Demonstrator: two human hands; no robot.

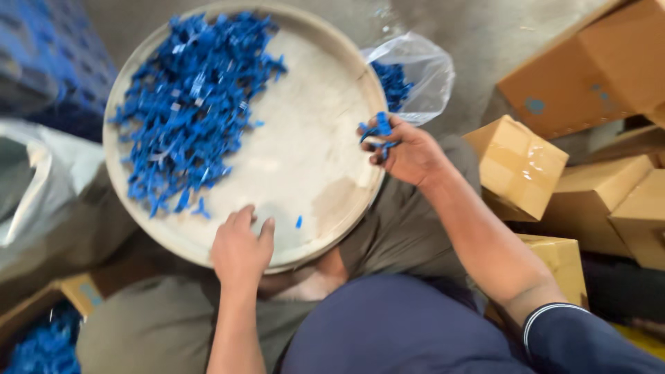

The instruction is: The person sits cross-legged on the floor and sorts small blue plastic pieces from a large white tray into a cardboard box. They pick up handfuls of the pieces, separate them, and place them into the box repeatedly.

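Observation:
A big round pale tray [332, 187] rests on my lap, with a heap of small blue plastic pieces [190, 111] piled on its left half. My left hand [241, 248] lies on the tray's near rim, fingers bent and holding nothing, next to one stray blue piece [298, 221]. At the tray's right rim, my right hand [409, 152] is closed on a small bunch of blue pieces [379, 131]. Just beyond that hand lies a clear plastic bag [422, 69] holding more blue pieces.
Several brown cardboard boxes [519, 166] are stacked at the right. A grey plastic bag [48, 187] sits at the left, with a blue patterned thing [48, 62] behind it. At bottom left there is a box of more blue pieces [45, 343]. The floor is bare concrete.

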